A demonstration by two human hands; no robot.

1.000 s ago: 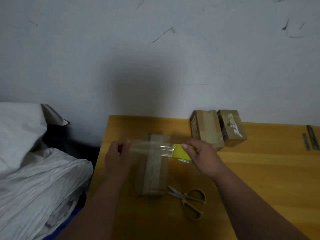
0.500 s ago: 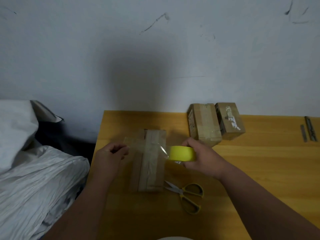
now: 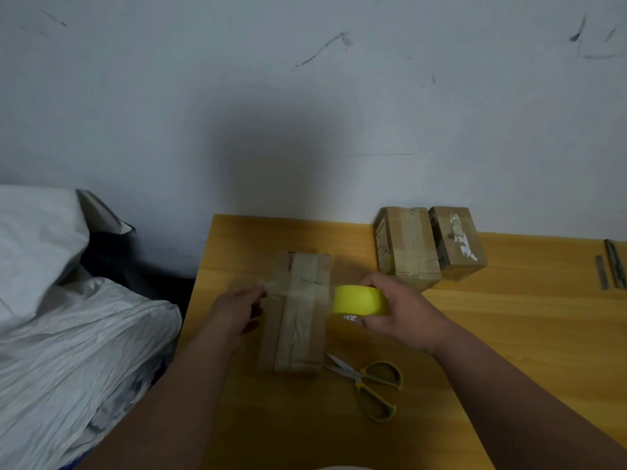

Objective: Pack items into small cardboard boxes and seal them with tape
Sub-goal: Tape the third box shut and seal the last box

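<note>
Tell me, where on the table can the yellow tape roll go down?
Bare table lies right of the scissors, in front of the two sealed boxes. Also behind the middle box. It's crowded around the hands.

Brown cardboard box [image 3: 295, 313] flat on table, lengthwise tape; clear strip [image 3: 298, 293] crosses top, seemingly from yellow roll [image 3: 359, 301].

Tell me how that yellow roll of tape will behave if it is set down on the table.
The round yellow tape roll, held on edge in the right hand, would probably roll on the smooth wooden table. Laid flat it should stay put. Its clear strip, stuck across the cardboard box, may tether it.
</note>
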